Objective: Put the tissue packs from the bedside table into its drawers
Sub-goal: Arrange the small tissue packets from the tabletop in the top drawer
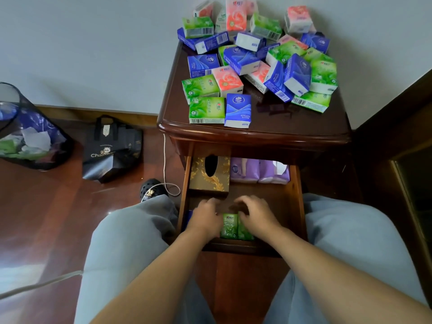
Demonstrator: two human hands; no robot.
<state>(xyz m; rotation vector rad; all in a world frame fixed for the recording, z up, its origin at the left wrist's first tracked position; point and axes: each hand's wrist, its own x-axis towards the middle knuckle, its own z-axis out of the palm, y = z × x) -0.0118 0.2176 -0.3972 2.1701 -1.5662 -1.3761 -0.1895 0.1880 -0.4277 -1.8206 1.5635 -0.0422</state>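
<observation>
Several green, blue and pink tissue packs (pixel 257 64) lie heaped on the dark wooden bedside table (pixel 254 133). Its top drawer (pixel 300 206) is pulled out. Both my hands are inside it, near the front. Two green tissue packs (pixel 230 226) stand side by side between them. My right hand (pixel 257 216) grips the right-hand green pack, with curled fingers and the thumb on its top. My left hand (pixel 205 218) lies with curled fingers over the front left of the drawer, hiding what is under it. A blue pack's edge (pixel 189 218) shows left of it.
A gold tissue box (pixel 210 176) and purple tissue bags (pixel 259 170) fill the back of the drawer. My knees flank the drawer. On the floor to the left are a black bag (pixel 112 150), a mesh waste basket (pixel 28 134), a shoe (pixel 150 189) and a cord (pixel 164 160).
</observation>
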